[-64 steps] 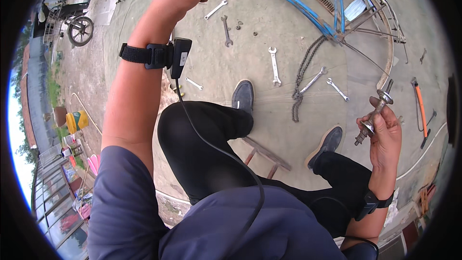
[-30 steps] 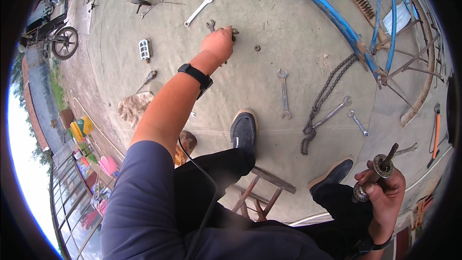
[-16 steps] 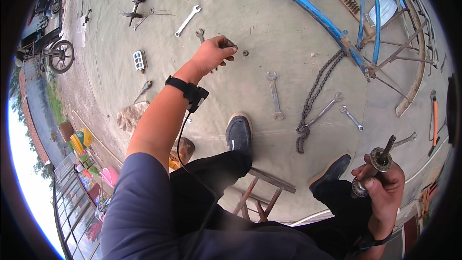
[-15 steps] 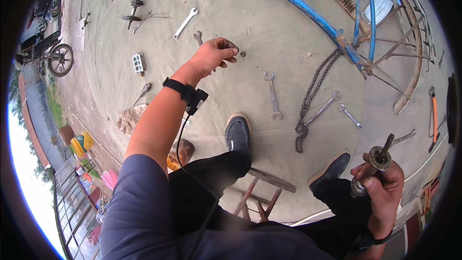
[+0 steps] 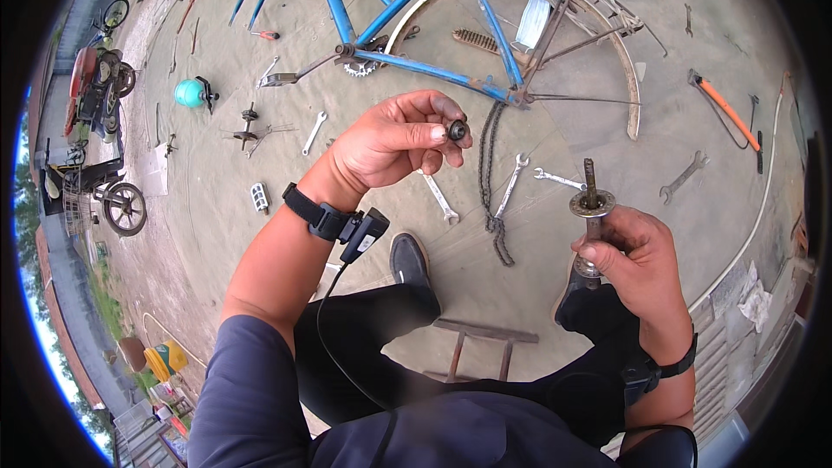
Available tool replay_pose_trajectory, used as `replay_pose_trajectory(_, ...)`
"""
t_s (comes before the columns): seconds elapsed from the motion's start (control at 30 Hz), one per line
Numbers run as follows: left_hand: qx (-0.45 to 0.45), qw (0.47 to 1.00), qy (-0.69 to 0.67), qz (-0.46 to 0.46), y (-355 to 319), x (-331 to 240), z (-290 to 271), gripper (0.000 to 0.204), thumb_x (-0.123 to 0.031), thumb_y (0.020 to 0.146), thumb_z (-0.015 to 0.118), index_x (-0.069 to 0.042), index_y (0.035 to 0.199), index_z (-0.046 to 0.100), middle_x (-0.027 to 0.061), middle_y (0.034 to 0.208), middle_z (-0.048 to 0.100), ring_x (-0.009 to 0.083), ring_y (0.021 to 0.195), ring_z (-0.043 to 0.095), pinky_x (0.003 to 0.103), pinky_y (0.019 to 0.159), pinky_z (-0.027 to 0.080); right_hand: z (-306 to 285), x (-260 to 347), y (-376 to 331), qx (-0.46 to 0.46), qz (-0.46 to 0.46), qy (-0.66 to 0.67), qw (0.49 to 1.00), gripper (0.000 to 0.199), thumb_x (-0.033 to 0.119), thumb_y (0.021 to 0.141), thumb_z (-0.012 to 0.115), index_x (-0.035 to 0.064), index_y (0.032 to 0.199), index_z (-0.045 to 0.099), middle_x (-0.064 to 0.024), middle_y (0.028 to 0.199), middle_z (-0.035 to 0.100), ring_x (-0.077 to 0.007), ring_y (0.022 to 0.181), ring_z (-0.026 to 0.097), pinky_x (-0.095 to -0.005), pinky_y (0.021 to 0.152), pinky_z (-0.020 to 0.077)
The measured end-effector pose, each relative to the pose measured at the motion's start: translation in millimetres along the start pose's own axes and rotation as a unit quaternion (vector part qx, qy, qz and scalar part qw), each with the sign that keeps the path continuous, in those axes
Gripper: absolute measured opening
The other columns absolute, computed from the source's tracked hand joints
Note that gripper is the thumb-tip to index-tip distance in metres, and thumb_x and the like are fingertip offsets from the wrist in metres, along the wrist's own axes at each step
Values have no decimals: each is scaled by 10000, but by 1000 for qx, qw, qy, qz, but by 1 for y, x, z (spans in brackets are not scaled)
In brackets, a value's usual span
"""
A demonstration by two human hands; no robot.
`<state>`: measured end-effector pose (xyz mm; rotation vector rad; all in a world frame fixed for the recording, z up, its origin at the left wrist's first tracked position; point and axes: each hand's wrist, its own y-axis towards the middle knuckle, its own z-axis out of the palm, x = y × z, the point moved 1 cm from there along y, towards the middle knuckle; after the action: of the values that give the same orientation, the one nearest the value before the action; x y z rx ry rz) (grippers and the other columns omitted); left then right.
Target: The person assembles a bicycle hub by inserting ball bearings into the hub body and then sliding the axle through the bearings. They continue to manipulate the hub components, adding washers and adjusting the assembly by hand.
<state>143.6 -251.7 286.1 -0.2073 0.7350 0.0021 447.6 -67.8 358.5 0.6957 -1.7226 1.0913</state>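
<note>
Raised in front of me, my left hand [image 5: 390,140] pinches a small dark cone nut [image 5: 457,130] between thumb and fingers, its round hole facing me. My right hand [image 5: 640,258], lower on the right, grips a bicycle hub [image 5: 593,227] by its barrel. The hub stands nearly upright, with a drilled flange at each end, and a dark greasy axle [image 5: 590,175] sticks out of its top. The two hands are apart, and the nut is off the axle. Black straps circle both wrists.
Beyond my hands lies a blue bicycle frame [image 5: 420,61] with a rear mudguard. A chain [image 5: 487,182], spanners [image 5: 512,186], a pedal [image 5: 259,198], a brush [image 5: 476,40] and an orange-handled hacksaw [image 5: 730,111] are on the ground sheet. A wooden stool [image 5: 485,330] stands between my legs.
My left hand has come up from near the ground by a small nut and now holds a cone nut. My right hand has brought the hub inward and more upright. The view has shifted.
</note>
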Motion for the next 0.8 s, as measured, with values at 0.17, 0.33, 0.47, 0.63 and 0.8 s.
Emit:
replay_pose_trajectory(0.17,36,998,44,30,-24,-11,94,265,-140,969,721,5,1172,631,177,1084,721,260,911,755,265,649,573,2,5,-21,23,-73,17,997,229,53,873,770,-34,1049,653,-53,865,685,-97,733,615,-289,662,520)
replay_pose_trajectory(0.33,-28,993,91,62,-58,2,146,265,-135,969,722,7,1175,636,161,1071,717,249,914,747,263,650,569,8,13,-42,70,-91,38,993,319,106,909,750,-45,1180,675,-76,959,711,-126,868,639,-316,795,528)
replay_pose_trajectory(0.47,-128,977,139,96,-67,26,167,250,-95,967,716,-7,1188,639,171,1095,714,253,926,738,281,660,555,5,14,-49,61,-190,-16,980,287,128,930,750,-46,1148,684,-66,947,669,-134,858,613,-301,772,500)
replay_pose_trajectory(0.63,-180,959,173,137,-63,48,171,255,-77,973,708,-18,1213,643,155,1123,725,236,948,740,288,701,539,-3,13,-49,39,-229,-89,969,244,106,924,746,-35,1117,698,-74,918,630,-159,851,596,-305,769,484)
replay_pose_trajectory(0.8,-193,945,233,125,-60,45,169,252,-75,979,712,-15,1215,646,104,1104,727,192,966,733,268,714,531,-5,12,-43,26,-238,-134,962,241,81,910,741,-24,1124,703,-80,919,632,-175,837,594,-310,769,484)
